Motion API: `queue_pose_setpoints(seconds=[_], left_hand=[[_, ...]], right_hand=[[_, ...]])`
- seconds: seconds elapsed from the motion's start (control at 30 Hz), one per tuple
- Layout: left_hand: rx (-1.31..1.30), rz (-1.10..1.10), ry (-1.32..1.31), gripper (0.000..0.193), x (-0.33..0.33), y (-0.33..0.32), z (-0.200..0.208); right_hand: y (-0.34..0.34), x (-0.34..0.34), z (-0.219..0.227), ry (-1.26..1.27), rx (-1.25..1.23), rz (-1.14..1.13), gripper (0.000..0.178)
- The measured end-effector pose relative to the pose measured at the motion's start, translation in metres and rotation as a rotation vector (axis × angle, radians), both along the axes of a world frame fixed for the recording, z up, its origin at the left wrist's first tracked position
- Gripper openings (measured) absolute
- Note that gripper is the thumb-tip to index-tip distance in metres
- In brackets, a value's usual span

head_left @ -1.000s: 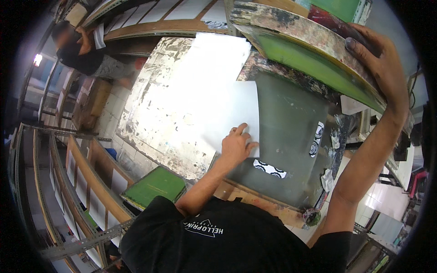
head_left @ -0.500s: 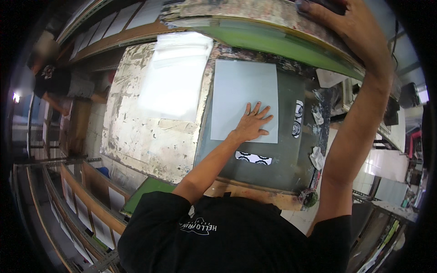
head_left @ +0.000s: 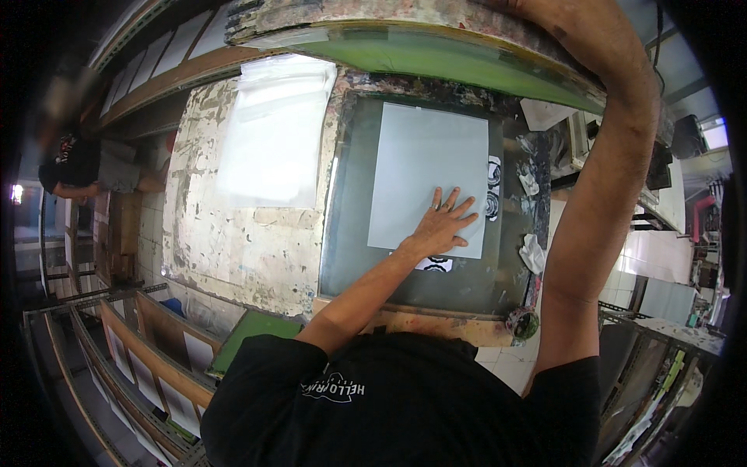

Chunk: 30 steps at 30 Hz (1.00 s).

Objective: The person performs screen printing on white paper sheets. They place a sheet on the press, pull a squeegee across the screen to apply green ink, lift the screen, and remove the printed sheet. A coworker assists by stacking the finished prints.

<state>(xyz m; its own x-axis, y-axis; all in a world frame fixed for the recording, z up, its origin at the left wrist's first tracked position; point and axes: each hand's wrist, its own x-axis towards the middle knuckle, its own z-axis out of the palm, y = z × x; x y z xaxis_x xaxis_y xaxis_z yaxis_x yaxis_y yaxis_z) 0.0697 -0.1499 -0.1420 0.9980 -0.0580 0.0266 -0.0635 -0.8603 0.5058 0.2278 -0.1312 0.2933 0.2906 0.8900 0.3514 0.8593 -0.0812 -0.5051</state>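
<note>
My left hand point(head_left: 443, 228) lies flat with fingers spread on the near right part of a pale grey-white sheet point(head_left: 424, 167). The sheet rests on a dark printing bed point(head_left: 354, 233). Its right edge meets one white strip with black curved patterns point(head_left: 494, 198); its near edge partly covers a second patterned strip point(head_left: 436, 265). Up at the far right, my right hand point(head_left: 545, 17) is at the upper edge of a raised screen-printing frame point(head_left: 436, 66) with green mesh, closed around that edge. Its fingertips are cut off by the picture's border.
A stack of white sheets point(head_left: 272, 140) lies on the paint-worn table point(head_left: 241, 249) to the left. Crumpled white paper point(head_left: 532, 254) and a small stained pot point(head_left: 522, 322) sit on the right. Shelves point(head_left: 148, 350) stand at lower left. Another person point(head_left: 78, 167) is at far left.
With my left hand on it, the sheet has slid right and toward me, reaching the side strip and overlapping the near one. My right hand stays at the raised frame.
</note>
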Motion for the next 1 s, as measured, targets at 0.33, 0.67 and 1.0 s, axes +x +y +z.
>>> queue_pose_setpoints(seconds=[0.33,0.67,1.0], left_hand=[[0.026,-0.032,0.034,0.072,-0.011,-0.005,0.007],[-0.619,0.392,-0.534,0.085,-0.05,0.041,0.096],[-1.28,0.983,-0.716,0.089,-0.197,0.058,0.129]], right_hand=[[0.0,0.007,-0.007,-0.052,0.027,-0.007,0.044],[-0.013,-0.025,-0.014,-0.052,-0.097,-0.195,0.037],[-0.109,-0.136,-0.166,-0.209,0.055,-0.094,0.047]])
